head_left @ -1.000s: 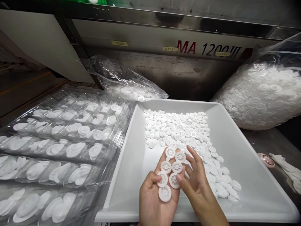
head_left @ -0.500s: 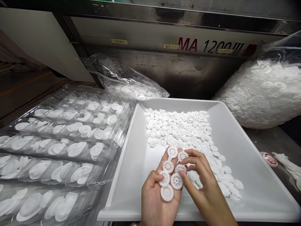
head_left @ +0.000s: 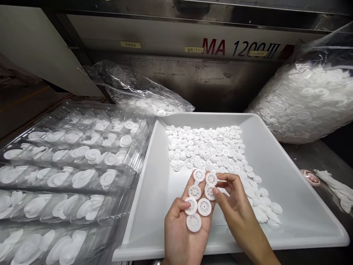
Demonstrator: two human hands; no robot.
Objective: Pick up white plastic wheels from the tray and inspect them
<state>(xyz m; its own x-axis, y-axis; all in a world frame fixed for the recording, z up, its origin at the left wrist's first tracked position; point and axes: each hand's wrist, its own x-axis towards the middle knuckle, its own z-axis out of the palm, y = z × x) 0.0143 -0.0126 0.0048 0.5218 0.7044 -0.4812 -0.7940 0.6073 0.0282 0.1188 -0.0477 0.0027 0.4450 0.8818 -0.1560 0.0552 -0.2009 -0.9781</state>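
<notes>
My left hand (head_left: 180, 232) is palm up above the tray, bearing several small white plastic wheels (head_left: 204, 207) with spoked middles. They lie in two rough columns along the palm and fingers, and the thumb presses on one of them. From the right, my right hand (head_left: 237, 206) reaches in with bent fingers. Its thumb and fingertips grip a spoked wheel (head_left: 210, 192) in the right column, beside the top wheel (head_left: 211, 179). Beneath both hands, many similar white wheels (head_left: 204, 143) lie heaped in the white tray (head_left: 298, 206).
Clear plastic blister trays (head_left: 82, 176) filled with white parts are stacked at left. Behind the tray slumps a clear bag (head_left: 143, 92) of white parts; a bigger full bag (head_left: 309, 103) bulges at right. A machine panel (head_left: 165, 40) spans the back. A white glove (head_left: 333, 187) lies far right.
My right thumb and fingers have shifted slightly up the right column, uncovering more of its wheels. The whole view has moved a little, with the scene sliding left.
</notes>
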